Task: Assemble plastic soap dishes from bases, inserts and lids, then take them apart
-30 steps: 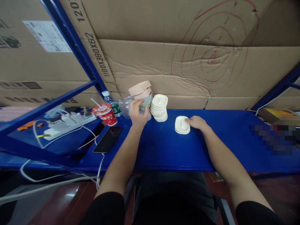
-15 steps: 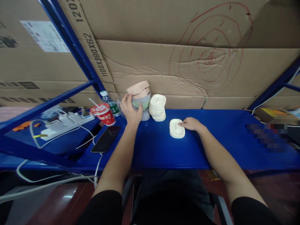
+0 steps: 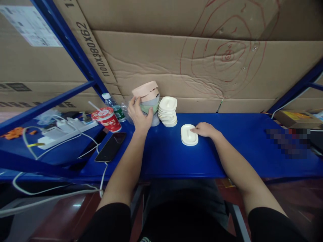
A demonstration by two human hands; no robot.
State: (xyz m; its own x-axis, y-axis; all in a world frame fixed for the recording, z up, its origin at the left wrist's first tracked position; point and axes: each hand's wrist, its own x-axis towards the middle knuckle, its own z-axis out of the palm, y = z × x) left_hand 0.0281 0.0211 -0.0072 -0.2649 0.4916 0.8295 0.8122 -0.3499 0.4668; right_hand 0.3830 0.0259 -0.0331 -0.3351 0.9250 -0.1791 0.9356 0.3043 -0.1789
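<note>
My left hand (image 3: 140, 117) is wrapped round the near side of a leaning stack of pink, grey and green bowls (image 3: 151, 101), its fingers at the left and its thumb in front. Beside it stands a tall pile of cream, rounded-square lids (image 3: 168, 109), each with a small raised grip as far as the top one shows. My right hand (image 3: 205, 129) pinches the right edge of a separate cream lid or short pile of them (image 3: 189, 135) lying on the blue tabletop (image 3: 164, 158). The thumb rests on top; the other fingers are partly hidden.
Left of the bowls are a water bottle (image 3: 114, 109), a red paper cup with a straw (image 3: 108, 120) and a black phone (image 3: 111, 147). A power strip (image 3: 67, 132) with white cables lies beyond the blue frame post. Cardboard (image 3: 141, 53) forms the back wall.
My left hand has shifted left and spread round the side of the bowl stack. My right hand has drawn the cream lid slightly left and nearer. The view has tilted a little.
</note>
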